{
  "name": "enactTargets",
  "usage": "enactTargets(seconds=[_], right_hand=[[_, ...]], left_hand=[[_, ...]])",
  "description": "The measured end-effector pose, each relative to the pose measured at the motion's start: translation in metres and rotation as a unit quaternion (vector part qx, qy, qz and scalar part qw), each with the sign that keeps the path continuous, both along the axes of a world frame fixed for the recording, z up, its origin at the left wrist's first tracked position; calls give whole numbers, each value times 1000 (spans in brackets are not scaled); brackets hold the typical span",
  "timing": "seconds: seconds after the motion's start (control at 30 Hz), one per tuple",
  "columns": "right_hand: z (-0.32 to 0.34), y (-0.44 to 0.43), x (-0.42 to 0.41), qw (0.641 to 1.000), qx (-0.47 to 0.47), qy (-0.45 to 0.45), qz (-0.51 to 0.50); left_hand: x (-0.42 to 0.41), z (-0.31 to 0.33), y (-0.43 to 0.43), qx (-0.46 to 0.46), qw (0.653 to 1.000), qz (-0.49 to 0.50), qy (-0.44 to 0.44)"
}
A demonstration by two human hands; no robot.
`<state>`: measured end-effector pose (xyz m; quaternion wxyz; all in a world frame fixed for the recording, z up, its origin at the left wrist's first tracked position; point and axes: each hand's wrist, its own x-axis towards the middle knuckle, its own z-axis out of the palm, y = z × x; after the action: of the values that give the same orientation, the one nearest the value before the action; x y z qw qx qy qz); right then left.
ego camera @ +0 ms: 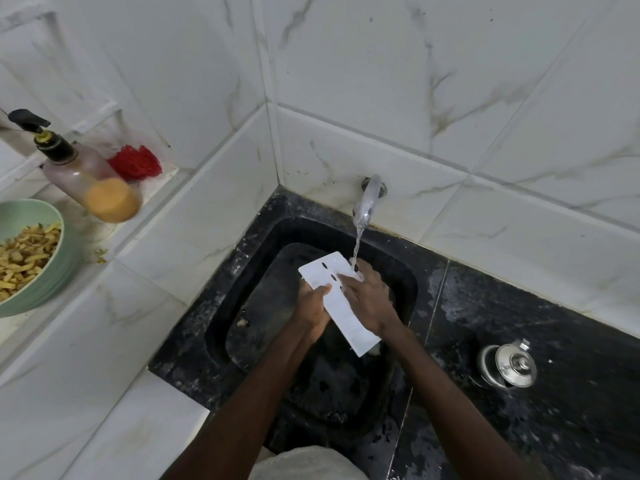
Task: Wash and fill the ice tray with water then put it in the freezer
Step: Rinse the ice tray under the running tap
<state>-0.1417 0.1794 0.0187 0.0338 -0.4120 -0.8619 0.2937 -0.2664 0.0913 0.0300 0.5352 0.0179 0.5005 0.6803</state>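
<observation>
A white ice tray [341, 308] is held tilted over the black sink [242, 271], its flat underside facing me. My left hand [313, 304] grips its left edge with the thumb on top. My right hand [369, 296] lies across the tray's right side near the top, fingers curled round its edge. Water runs from the chrome tap [367, 200] on the back wall and lands on the tray's upper corner and my right fingers.
A small steel pot with a lid [507, 365] stands on the wet black counter to the right. On the left marble ledge are a pump bottle [86, 174], a red scrubber [135, 161] and a green bowl [52, 271] of food strips.
</observation>
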Motion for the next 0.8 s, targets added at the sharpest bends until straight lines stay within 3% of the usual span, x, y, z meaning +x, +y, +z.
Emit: enactTargets(seconds=[0.1,0.2,0.37,0.5,0.7,0.8], right_hand=[[-3,1,8,999,-17,44,-8],[0,3,15,991,17,96,-89],[-2,-9,10,998,36,-1,-52],[-6,-11,12,999,-20,36,-26],[3,-2,13,997,47,-41,-41],[5,-11,6,999,-22,-4,-32]], left_hand=[[-5,-1,0,7,1000,10,10],[-7,-1,3,13,1000,15,6],[-8,-6,8,-5,1000,14,-4],[-17,-11,4,-18,1000,22,7],[-4,-12,-3,-18,1000,12,7],[-9,-9,1,-14,999,30,-2]])
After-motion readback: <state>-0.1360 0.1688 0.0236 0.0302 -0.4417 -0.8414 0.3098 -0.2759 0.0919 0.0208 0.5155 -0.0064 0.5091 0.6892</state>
